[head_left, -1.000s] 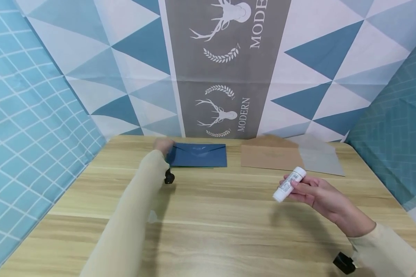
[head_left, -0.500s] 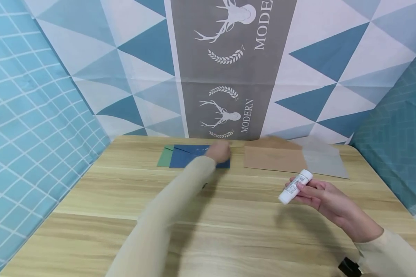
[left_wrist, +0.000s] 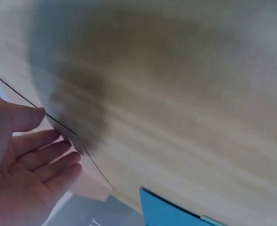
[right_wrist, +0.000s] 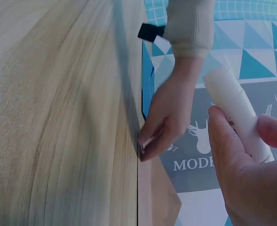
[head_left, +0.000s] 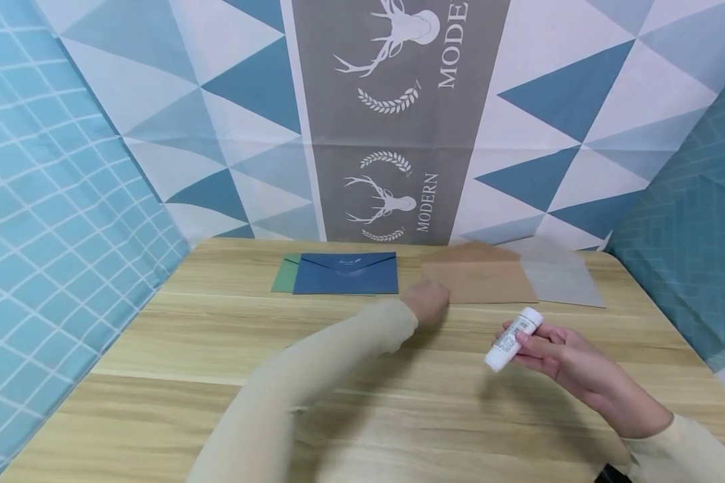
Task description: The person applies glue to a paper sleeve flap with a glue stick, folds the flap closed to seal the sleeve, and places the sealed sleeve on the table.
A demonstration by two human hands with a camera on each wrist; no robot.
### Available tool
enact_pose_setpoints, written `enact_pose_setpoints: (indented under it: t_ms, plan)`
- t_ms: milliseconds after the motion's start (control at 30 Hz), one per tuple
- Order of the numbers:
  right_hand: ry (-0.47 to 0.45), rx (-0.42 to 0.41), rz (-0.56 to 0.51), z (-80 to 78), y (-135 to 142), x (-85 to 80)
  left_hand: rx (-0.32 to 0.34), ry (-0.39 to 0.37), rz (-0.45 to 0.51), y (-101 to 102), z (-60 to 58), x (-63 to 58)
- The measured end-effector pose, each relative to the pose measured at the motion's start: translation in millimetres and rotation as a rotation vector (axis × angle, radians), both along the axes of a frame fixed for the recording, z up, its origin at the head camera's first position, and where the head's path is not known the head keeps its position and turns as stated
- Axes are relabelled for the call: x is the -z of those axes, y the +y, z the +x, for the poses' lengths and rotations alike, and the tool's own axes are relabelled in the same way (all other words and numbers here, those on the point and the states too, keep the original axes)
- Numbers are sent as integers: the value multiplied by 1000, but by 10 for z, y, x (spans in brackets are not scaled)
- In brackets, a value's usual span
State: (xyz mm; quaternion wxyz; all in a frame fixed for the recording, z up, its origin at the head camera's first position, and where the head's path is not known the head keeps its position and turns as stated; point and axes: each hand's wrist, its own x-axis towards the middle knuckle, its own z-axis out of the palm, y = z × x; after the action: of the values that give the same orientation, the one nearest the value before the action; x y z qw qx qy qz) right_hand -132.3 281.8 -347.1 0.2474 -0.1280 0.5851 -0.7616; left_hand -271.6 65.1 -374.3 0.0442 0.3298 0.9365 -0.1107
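Note:
My left hand (head_left: 425, 302) is at the near left corner of a brown envelope (head_left: 483, 278) and pinches its edge. In the left wrist view the thumb and fingers of the left hand (left_wrist: 39, 160) lie at the envelope's edge (left_wrist: 93, 181). My right hand (head_left: 570, 359) holds a white glue stick (head_left: 513, 339) above the table, tilted, between thumb and fingers. The right wrist view shows the glue stick (right_wrist: 237, 113) close up, with the left hand (right_wrist: 169, 115) beyond it.
A blue envelope (head_left: 344, 275) lies over a green envelope (head_left: 285, 275) at the back left of the wooden table (head_left: 187, 335). A grey envelope (head_left: 564, 275) lies partly under the brown one. A patterned backdrop (head_left: 242, 100) rises behind the table.
My left hand has moved right from the blue envelope to the brown one, whose near edge has shifted slightly towards me. The right hand keeps the glue stick in nearly the same place.

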Motion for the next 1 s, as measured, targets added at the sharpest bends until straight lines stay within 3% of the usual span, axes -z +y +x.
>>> enact_pose_setpoints:
  t_ms: [333,667,1000]
  plan:
    - [-17,-3,-23,-2,73,11,157,15,74,-301,556,14]
    - [-31,4,-12,-18,84,-53,290,50,41,-743,1097,-71]
    - [-9,-31,-10,-30,39,-63,315,38,135,-1196,1420,-94]
